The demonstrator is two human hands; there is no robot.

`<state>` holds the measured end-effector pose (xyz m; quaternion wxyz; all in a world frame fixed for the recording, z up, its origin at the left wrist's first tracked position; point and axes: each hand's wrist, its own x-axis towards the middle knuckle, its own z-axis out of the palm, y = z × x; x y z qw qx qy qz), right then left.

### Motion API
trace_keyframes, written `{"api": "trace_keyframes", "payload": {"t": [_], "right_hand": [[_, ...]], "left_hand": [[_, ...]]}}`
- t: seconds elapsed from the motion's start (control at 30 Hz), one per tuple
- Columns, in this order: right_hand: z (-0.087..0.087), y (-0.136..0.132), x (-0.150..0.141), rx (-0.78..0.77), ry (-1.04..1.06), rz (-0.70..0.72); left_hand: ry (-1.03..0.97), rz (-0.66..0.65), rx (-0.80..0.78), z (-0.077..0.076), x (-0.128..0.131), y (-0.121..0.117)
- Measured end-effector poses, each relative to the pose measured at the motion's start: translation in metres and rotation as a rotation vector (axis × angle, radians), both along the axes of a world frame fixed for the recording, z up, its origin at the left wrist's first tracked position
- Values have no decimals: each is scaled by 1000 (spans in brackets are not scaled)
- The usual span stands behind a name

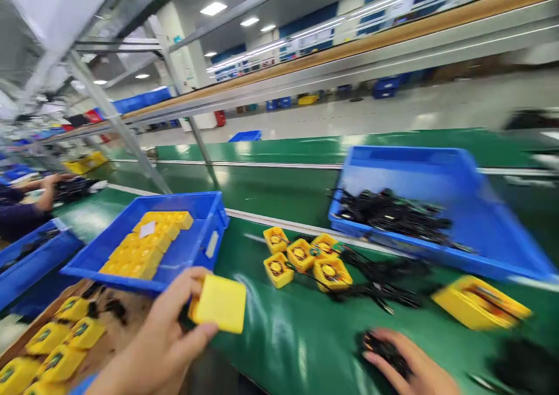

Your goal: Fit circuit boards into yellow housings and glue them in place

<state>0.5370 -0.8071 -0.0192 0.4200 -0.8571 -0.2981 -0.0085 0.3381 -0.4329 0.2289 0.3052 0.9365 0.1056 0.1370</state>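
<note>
Out at nine o'clock, a co-worker's hand (47, 190) hangs over a blue tray (30, 255), and a cardboard box (116, 313) at eight o'clock holds yellow parts. Nearby, a blue plastic tray (213, 210) sits packed with yellow square casings at nine o'clock. At seven o'clock, the left hand (163, 334) grasps a yellow square casing (220, 303) between thumb and bent fingers, just above the green conveyor belt (271, 354). At six o'clock, wired yellow units (301, 261) lie together on the belt. At five o'clock, the right hand (406, 363) curls over a black cable bundle (384, 351), though blur makes it hard to tell whether it is clenched. A blue cable tray (437, 260) stands at three o'clock.
</note>
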Motion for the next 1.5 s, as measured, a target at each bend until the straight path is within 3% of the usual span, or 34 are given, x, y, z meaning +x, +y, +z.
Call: {"api": "trace_keyframes", "payload": {"t": [0.07,0.17,0.23,0.3,0.4,0.53,0.73,0.97,1.17,1.3,1.37,1.4,1.5], "right_hand": [[24,-5,-7,-21,79,43],[51,-16,-5,-98,154,63],[60,-29,-1,-108,196,22],[62,-42,0,-80,221,-34],[58,-60,-3,-26,246,-122],[51,-75,-8,55,309,-225],[49,-76,-12,125,364,-228],[47,-70,-12,139,286,-171],[66,-71,-10,108,193,-94],[95,-72,-21,161,141,-52],[111,-73,-31,211,163,8],[119,-73,-36,236,186,50],[137,-70,-48,283,251,215]], "left_hand": [[35,-162,-38,-58,12,-38],[-2,-277,-70,-139,46,-89],[-3,-335,-80,-175,75,-119],[1,-391,-93,-193,102,-146],[20,-393,-185,-199,132,-177],[95,-333,-348,-206,147,-199],[58,-373,-257,-226,143,-199],[-71,-403,-215,-234,140,-197],[-185,-419,-164,-224,137,-193],[-506,-450,-101,-209,112,-196],[-554,-487,-227,-200,93,-205],[-486,-526,-341,-195,84,-211],[-79,-679,-728,-180,70,-230]]}}
